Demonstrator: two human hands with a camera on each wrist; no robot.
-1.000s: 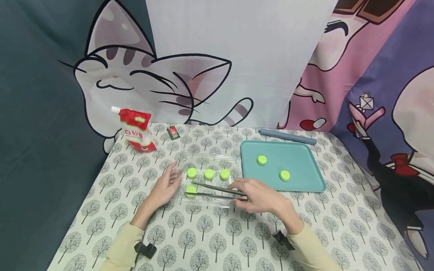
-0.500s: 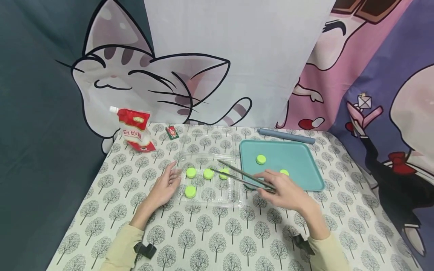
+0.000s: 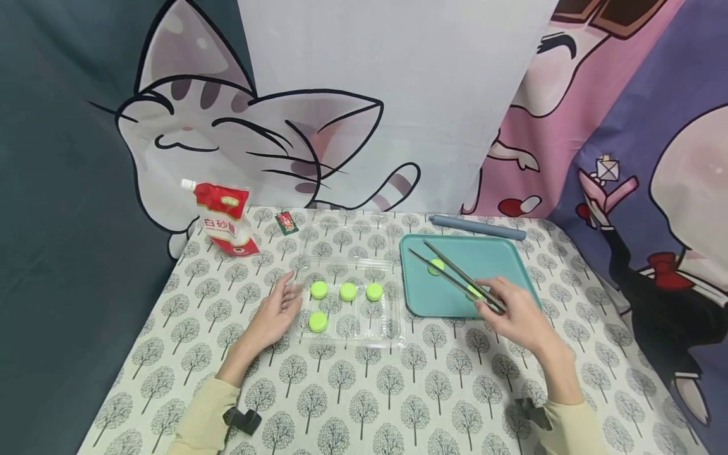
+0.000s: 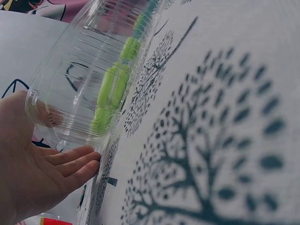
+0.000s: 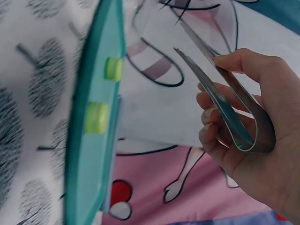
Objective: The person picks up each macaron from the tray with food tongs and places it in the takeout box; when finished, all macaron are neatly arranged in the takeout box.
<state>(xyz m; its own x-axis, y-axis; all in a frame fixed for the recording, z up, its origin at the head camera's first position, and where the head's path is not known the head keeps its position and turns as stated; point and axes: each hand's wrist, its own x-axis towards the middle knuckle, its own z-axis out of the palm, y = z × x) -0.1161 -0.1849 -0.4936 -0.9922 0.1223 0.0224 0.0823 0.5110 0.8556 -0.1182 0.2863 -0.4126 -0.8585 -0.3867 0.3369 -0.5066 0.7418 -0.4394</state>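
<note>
Hands, two. Left hand (image 3: 277,311): fingers loosely extended, grasping nothing, at the left wall of the box; pressure on it cannot be told. Right hand (image 3: 514,313): thumb and fingers pinching tongs.

Steel tongs (image 5: 219,104), one pair: arms spread, nothing between the tips, held above the tray.

Hinged clear plastic box (image 3: 368,323), one: lid (image 3: 349,237) folded back, lying away from the person. Contents: four lime-green macarons, three in the row behind (image 3: 318,290) (image 3: 348,291) (image 3: 373,291), one at front left (image 3: 318,322).

Teal tray (image 3: 418,303), one, right of the box: two further macarons (image 5: 114,69) (image 5: 96,118), lying apart.

Progress, as judged: four boxed, two left on the tray; space remains in the front row, right of its single macaron.

Writing: red-and-white spouted pouch (image 3: 227,230), leaning at back left, lettered 白砂糖 (white granulated sugar); its small gold emblem illegible. Red-and-green sachet (image 3: 287,222), lying flat on the counter (image 3: 432,392); print too small to read.

Blue-grey rod (image 3: 476,227), one, behind the tray; no lettering visible.
</note>
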